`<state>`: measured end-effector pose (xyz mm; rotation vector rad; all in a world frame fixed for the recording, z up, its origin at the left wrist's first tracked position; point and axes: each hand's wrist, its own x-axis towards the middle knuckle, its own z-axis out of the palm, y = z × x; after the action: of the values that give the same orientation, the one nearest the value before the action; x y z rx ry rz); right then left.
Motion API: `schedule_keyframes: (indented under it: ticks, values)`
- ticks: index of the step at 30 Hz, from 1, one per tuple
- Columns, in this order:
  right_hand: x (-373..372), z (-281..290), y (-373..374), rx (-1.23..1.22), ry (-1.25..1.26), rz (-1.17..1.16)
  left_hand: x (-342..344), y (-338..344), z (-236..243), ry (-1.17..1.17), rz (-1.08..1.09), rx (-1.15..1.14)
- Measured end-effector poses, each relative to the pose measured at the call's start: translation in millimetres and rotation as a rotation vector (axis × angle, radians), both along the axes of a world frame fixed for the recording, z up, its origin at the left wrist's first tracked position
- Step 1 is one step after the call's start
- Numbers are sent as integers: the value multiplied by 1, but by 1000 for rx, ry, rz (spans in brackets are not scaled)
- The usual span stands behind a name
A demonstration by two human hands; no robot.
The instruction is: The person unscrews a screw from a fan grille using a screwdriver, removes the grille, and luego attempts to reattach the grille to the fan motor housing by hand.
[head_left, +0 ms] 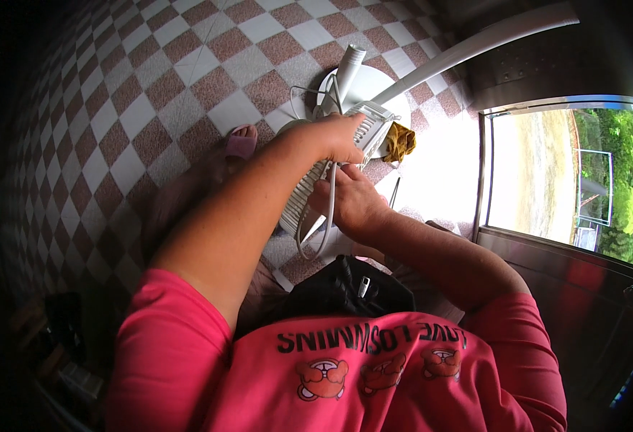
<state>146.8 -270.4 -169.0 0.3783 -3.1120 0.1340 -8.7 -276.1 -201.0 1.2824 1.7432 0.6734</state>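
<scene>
In front of me is a long white plastic piece with many slats (pixel 295 201), tilted across the space between my arms. My left hand (pixel 342 138) is closed over its upper part, with the fingertips partly out of sight. Just below, my right hand (pixel 356 201) has its fingers curled in against the slats; what they hold is hidden. A thick white cord (pixel 330 209) hangs in a loop beside the right hand's fingers. Beyond the left hand stand a short white tube (pixel 350 63) and a white round base or disc (pixel 374 83).
A crumpled mustard-brown cloth (pixel 400 142) is right of the slatted piece. A long white bar (pixel 482 45) slants to the upper right. A bright doorway (pixel 483 173) opens at the right. A foot in a pink slipper (pixel 241 146) rests on the checkered tile floor (pixel 165 79).
</scene>
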Motion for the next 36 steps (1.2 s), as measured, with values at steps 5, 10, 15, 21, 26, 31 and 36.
schedule_keyframes:
  ticks: [5,10,15,21,26,31,36]
  values:
    - [6,0,2,-142,13,-23,3,-9,27,20,-16,-56]
    - [16,-6,0,-211,40,-18,7,-15,45,87,-89,-158]
    - [20,-9,-5,-152,45,-31,16,-15,42,241,-119,-169]
    - [19,-14,-13,-157,3,-57,22,-23,28,158,-30,-118]
    - [19,-16,-12,-212,7,-37,26,-24,27,215,-11,-98]
    - [17,-28,-14,-212,70,-59,27,-24,24,210,-7,-59]
    - [12,-25,-13,-217,83,-52,24,-24,16,168,23,-38]
